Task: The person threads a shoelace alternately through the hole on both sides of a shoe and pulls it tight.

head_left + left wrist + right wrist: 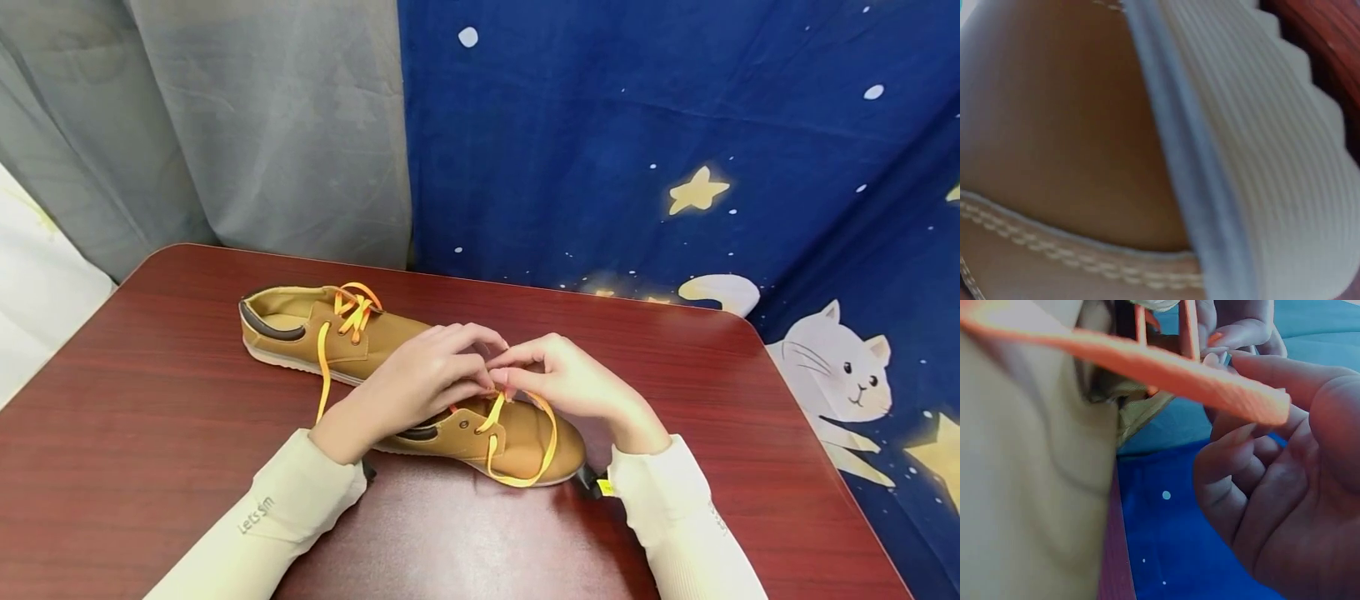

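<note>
A tan lace-up shoe (536,429) lies on the table, toe to the right, with a yellow-orange shoelace (553,442) looping over its toe. Above its eyelets my left hand (431,371) and right hand (573,379) meet, fingertips together. In the right wrist view, the right hand (1279,462) pinches the lace close to the left fingers (1244,334), which also pinch at it; the exact grip is partly hidden. An orange stretch of shoelace (1166,372) crosses in front. The left wrist view holds brown leather (1072,125) and a ribbed cream sole (1272,150).
Behind the left hand lies a second tan shoe (397,332), its lace (324,358) partly threaded and one end hanging down its side. The dark red table (150,417) runs back to grey and blue curtains (562,150). A black object (590,481) sits by the right cuff.
</note>
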`<state>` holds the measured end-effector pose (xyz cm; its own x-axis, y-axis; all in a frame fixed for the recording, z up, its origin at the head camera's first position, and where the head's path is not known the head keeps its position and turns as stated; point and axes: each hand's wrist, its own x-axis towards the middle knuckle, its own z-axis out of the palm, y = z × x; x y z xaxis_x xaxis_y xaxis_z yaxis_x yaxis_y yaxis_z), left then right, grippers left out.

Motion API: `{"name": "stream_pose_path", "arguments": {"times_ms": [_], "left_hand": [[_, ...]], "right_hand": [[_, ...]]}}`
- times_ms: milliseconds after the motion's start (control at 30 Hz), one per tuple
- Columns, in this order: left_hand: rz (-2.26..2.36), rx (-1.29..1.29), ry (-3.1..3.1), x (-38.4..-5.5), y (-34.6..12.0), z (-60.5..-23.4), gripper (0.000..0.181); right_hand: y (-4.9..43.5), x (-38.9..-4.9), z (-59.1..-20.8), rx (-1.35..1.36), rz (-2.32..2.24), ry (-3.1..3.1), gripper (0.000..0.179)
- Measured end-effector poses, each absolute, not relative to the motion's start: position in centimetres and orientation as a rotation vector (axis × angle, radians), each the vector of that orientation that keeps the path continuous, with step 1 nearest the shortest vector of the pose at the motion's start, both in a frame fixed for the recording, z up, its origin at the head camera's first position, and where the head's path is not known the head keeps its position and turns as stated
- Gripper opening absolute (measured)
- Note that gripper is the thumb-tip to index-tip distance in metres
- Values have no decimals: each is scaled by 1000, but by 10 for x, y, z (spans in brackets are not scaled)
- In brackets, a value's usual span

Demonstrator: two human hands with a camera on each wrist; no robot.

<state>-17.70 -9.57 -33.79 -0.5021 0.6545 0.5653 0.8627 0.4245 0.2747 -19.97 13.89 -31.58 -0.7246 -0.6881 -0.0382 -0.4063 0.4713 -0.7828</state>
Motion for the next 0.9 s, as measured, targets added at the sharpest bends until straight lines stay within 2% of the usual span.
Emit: {"name": "stream_pose_path", "arguments": {"times_ms": [333,667,900], "left_hand": [[-1022,-1190,-2365,-175,-99,-335,7],[-1462,-858,-2200,-175,-97,-331,6],[-1724,-732,-1995,-174,-99,-324,8]], "right_hand": [[139,-201,-317,-818,-1158,2343,30],[145,-199,-317,-612,-1342,2175,34],[147,-198,-317,-601,-1472,2054,37]]}}
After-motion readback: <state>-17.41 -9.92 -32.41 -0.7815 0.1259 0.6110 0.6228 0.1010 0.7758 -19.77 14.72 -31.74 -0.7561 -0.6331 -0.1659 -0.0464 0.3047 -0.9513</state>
